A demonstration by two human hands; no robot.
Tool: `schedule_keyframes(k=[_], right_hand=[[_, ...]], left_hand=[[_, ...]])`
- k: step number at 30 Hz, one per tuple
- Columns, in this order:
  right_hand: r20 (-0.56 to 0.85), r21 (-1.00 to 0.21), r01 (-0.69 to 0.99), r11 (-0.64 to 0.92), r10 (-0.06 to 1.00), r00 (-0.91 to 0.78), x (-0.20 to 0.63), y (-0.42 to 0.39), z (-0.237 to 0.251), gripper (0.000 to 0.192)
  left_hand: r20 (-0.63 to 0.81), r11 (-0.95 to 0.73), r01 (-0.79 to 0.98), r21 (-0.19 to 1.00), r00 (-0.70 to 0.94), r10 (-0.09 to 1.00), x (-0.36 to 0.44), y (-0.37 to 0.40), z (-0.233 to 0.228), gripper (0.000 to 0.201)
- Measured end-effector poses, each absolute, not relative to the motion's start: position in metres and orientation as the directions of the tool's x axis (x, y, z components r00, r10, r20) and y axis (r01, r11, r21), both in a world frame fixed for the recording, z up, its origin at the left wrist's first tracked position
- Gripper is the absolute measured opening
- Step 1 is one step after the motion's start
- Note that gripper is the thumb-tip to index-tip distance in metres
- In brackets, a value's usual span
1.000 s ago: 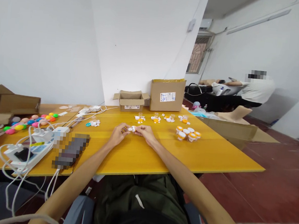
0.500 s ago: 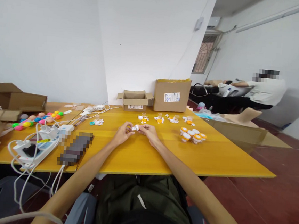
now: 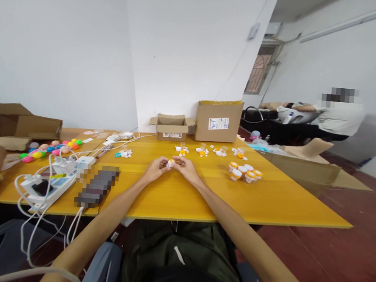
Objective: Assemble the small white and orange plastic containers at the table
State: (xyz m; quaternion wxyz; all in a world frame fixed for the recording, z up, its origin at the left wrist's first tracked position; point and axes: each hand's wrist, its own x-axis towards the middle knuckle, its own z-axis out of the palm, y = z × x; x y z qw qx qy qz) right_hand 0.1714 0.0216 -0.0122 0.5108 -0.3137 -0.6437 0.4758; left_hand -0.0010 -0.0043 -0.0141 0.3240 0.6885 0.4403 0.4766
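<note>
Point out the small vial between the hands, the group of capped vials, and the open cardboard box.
small vial [image 3: 171, 162], head view, white cap
capped vials [image 3: 243, 172], head view, middle lid
open cardboard box [image 3: 172, 128], head view, front wall

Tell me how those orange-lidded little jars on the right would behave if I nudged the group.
The orange-lidded jars look small and empty, so probably light; a nudge would likely slide them on the smooth yellow table. They stand bunched together, so pushing one probably shifts its neighbours. Being round, a tipped one may roll.

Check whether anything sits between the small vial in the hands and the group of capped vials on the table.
Nothing visible does. Both the left hand and right hand grip the small vial; bare yellow table separates it from the capped vials.
</note>
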Motion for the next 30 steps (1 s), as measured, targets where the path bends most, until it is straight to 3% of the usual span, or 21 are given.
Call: schedule_keyframes(k=[9,16,22,30], right_hand=[[0.430,-0.884,0.024,0.466,0.834,-0.345,0.168,0.015,-0.011,0.023],[0.593,-0.674,0.393,0.626,0.775,-0.219,0.176,0.012,-0.003,0.016],[0.553,-0.493,0.705,0.510,0.809,-0.198,0.182,0.010,0.000,0.010],[0.542,-0.414,0.764,0.494,0.809,-0.228,0.180,0.008,0.000,0.014]], left_hand=[[0.372,-0.414,0.288,0.863,0.190,0.909,0.000,-0.007,-0.011,0.027],[0.405,-0.425,0.351,0.835,0.132,0.905,-0.003,-0.006,-0.008,0.027],[0.437,-0.424,0.362,0.830,0.050,0.898,-0.007,-0.002,-0.010,0.023],[0.429,-0.423,0.351,0.836,0.064,0.901,-0.007,0.000,-0.012,0.016]])
